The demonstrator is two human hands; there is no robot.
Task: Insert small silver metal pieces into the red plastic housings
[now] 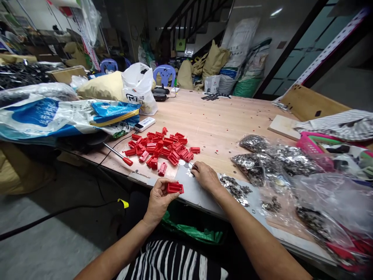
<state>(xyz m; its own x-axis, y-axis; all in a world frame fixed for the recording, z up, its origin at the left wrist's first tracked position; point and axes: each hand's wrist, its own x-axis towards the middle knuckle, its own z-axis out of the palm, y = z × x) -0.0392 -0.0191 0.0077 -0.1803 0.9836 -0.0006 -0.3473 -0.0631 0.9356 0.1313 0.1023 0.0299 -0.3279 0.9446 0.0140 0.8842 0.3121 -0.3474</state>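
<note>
Between its thumb and fingers my left hand (159,200) holds a small red plastic housing (175,188) at the table's front edge, its hollow side facing me. Small metal bits show in the housing's right end. My right hand (205,177) is closed in a pinch over a grey mat (183,181); a thin metal tool (192,166) sticks out from its fingertips, its kind too small to tell. Beneath those fingertips lie a few small metal pieces (190,173). A pile of red housings (163,146) spreads across the table beyond my left hand.
Loose metal pieces (234,188) lie right of the mat, near clear bags of metal parts (253,165). A red-handled screwdriver (127,161) overhangs the front left. A white device (145,123), a white plastic bag (140,87) and a pink basket (309,146) stand farther out.
</note>
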